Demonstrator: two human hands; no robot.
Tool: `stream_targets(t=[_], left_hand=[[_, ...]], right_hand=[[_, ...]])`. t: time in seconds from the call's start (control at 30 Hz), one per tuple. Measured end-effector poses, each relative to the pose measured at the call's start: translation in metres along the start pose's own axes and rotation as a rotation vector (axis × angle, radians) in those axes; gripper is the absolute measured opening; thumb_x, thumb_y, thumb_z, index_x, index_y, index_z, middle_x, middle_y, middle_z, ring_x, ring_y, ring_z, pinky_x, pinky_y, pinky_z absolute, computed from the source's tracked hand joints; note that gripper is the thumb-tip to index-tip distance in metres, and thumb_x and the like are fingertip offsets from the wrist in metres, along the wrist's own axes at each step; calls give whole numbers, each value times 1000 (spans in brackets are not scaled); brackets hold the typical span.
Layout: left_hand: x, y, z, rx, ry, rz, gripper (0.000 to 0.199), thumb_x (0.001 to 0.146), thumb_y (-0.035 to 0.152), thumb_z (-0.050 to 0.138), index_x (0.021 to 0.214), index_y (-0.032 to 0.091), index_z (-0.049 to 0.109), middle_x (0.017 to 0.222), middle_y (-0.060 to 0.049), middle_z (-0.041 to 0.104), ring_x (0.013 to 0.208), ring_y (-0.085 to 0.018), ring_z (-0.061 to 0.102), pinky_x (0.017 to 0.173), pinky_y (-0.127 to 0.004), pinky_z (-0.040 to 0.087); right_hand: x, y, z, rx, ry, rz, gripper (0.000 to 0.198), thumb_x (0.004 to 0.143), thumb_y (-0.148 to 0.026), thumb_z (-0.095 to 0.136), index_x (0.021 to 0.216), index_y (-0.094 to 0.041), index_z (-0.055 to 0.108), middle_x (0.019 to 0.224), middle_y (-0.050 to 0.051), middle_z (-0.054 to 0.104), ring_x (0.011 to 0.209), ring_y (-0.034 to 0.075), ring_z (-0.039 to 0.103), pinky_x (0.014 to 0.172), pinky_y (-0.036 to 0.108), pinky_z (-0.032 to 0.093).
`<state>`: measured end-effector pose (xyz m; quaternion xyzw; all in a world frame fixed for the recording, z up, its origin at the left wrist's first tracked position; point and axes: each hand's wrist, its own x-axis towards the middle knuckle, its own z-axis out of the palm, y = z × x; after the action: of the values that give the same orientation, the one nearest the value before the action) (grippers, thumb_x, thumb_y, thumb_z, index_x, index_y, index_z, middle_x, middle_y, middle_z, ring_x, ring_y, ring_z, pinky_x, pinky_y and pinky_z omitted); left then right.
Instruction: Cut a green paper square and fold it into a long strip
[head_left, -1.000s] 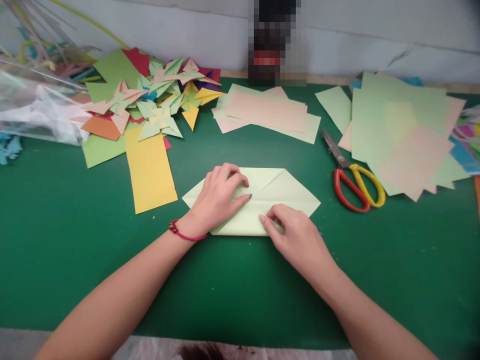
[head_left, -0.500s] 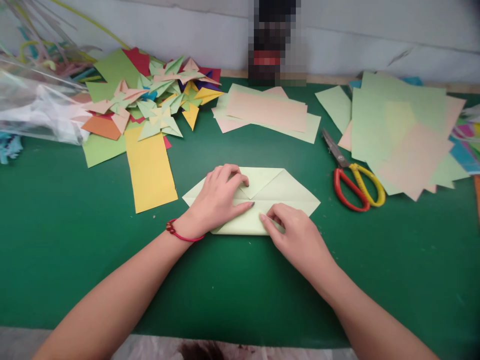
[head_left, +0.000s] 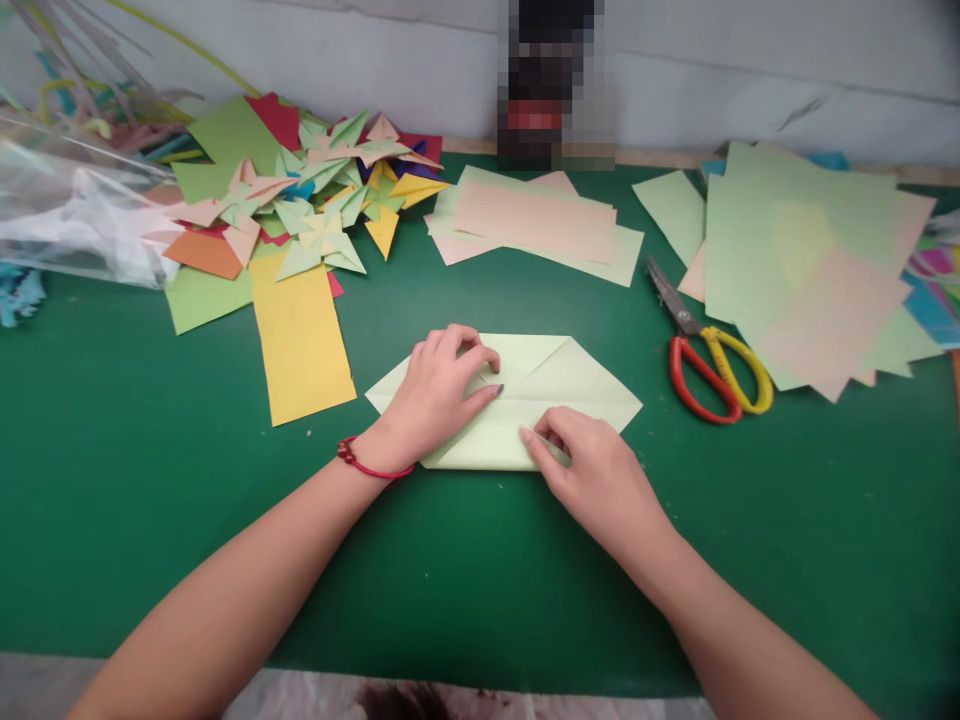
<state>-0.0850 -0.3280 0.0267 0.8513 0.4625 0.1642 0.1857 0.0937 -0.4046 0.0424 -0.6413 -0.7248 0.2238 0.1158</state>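
Green table | folded paper | left hand, right hand touching it

a thin red cord bracelet with small dark-red beads circles the bare left wrist.

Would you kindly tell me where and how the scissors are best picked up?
Probably by the red and yellow handle loops, with the right hand coming from the near side: the scissors lie with loops nearest and blades pointing away, toward the upper left.
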Motion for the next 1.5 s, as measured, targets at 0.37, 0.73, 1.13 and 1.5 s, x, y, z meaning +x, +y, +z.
stream_targets(t=[0.37, 0.73, 1.13, 1.5], left_hand=[[0, -1, -1, -9, 2, 1, 19, 81, 26, 59, 99, 22, 56, 109, -6, 48, 100, -22, 45, 87, -38, 38], [-1, -1, 0, -9, 6, 7, 18, 81, 25, 59, 99, 22, 56, 109, -6, 48, 100, -22, 45, 87, -38, 38], [0, -1, -4, -22, -20, 9, 19, 81, 27, 59, 99, 23, 57, 109, -6, 47, 101, -22, 44, 89, -39, 37], [0, -4, -2, -32, -26, 11, 20, 80, 30, 61, 99, 24, 57, 110, -5, 47, 101, -22, 44, 90, -39, 36]], right_hand=[[0, 0, 0, 0, -18, 14, 25, 90, -32, 43, 67, -20, 44, 69, 0, 55, 61, 13, 46, 58, 27, 30], [0, 1, -1, 37, -9, 6, 26, 89, -33, 42, 66, -20, 46, 66, 0, 54, 59, 13, 45, 56, 27, 30], [0, 0, -1, 42, -36, 40, 26, 89, -33, 44, 67, -20, 45, 67, -1, 54, 60, 13, 45, 57, 27, 30], [1, 0, -1, 67, -57, 59, 26, 89, -35, 44, 68, -20, 45, 68, -1, 52, 61, 13, 44, 60, 27, 30]])
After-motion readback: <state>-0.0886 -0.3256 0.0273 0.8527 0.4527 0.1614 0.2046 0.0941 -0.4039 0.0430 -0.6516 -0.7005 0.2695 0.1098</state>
